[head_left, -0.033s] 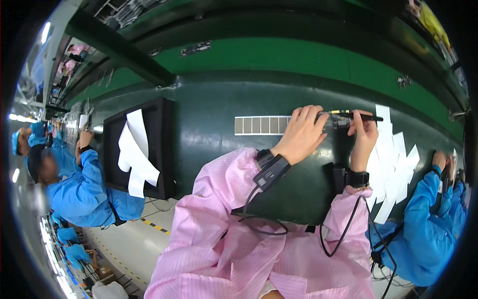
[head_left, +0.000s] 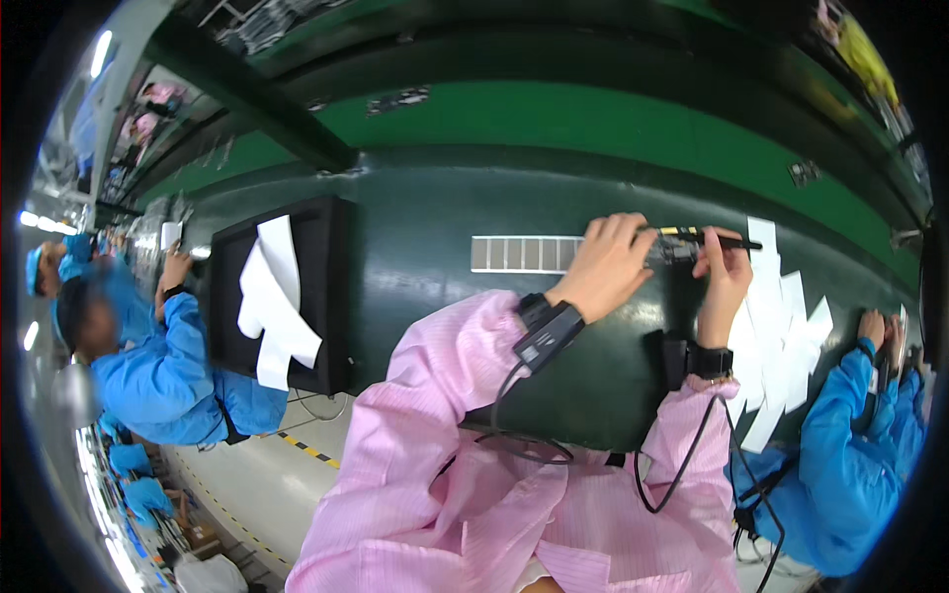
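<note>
A strip of grey squares with white borders (head_left: 524, 254) lies on the dark green table, its right end under my left hand (head_left: 608, 267). The fingers of this hand are bent together, fingertips at the left end of a small dark part with a yellow patch (head_left: 678, 245), which looks like a circuit piece. My right hand (head_left: 725, 272) pinches a thin black pen-like tool (head_left: 736, 241) lying roughly level above that part. Its tip is too small to make out. Right beside this hand, white paper strips (head_left: 781, 336) overlap in a loose pile.
A black tray (head_left: 336, 296) at the left holds crossed white strips (head_left: 272, 296). Co-workers in blue sit at the left (head_left: 148, 346) and right (head_left: 850, 445). A green shelf frame (head_left: 247, 89) rises behind the table. Black cables (head_left: 677, 465) hang from my wrist devices.
The whole view has shifted slightly. Both hands keep nearly the same place; the small dark part and the tool sit at a slightly different angle between them.
</note>
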Available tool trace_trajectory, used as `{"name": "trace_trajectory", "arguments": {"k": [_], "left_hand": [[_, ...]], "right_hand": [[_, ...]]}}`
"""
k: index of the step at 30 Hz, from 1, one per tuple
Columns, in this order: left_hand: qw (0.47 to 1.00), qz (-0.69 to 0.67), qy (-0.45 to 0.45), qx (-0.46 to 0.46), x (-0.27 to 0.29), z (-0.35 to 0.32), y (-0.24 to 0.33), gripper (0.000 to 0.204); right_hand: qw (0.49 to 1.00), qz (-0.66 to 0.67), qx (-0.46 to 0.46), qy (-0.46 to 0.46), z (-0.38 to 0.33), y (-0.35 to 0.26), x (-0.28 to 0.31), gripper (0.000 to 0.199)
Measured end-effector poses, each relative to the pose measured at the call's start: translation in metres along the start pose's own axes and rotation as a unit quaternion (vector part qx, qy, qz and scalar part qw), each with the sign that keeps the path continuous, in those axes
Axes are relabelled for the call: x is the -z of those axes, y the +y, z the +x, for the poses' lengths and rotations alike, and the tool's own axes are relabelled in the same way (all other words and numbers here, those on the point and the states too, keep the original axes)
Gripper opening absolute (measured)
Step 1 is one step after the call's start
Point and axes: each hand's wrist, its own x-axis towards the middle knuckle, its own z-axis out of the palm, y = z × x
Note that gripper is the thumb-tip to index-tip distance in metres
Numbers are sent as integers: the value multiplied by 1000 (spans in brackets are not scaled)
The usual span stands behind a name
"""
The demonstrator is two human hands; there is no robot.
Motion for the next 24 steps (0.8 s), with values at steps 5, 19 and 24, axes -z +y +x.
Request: {"name": "trace_trajectory", "arguments": {"k": [5, 19, 24], "left_hand": [[997, -10, -61, -39, -5, 28, -8, 44], [995, 92, 43, -5, 76, 42, -74, 30], [997, -7, -66, -36, 69, -22, -11, 27]], "right_hand": [[999, 18, 36, 6, 11, 7, 10, 16], [999, 23, 11, -24, 8, 4, 2, 16], [993, 50, -29, -106, -2, 5, -11, 16]]}}
